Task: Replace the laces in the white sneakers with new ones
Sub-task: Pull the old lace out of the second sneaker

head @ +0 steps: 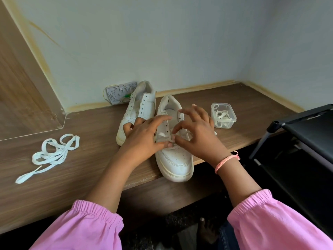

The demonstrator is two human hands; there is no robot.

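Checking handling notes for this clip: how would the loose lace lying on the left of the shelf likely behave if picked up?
The loose lace is flat and lies in slack loops, so it would probably hang limp and trail. It looks very light. Its tangled coils may snag or lift together off the wooden shelf.

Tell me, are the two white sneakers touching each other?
Cannot tell. In the head view the left hand covers the spot where the far sneaker and the near sneaker would meet.

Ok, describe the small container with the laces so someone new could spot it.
On the wooden shelf, look past the right hand toward the wall corner. The clear plastic tub sits there lidless, holding white laces, unlike the loose lace lying far left.
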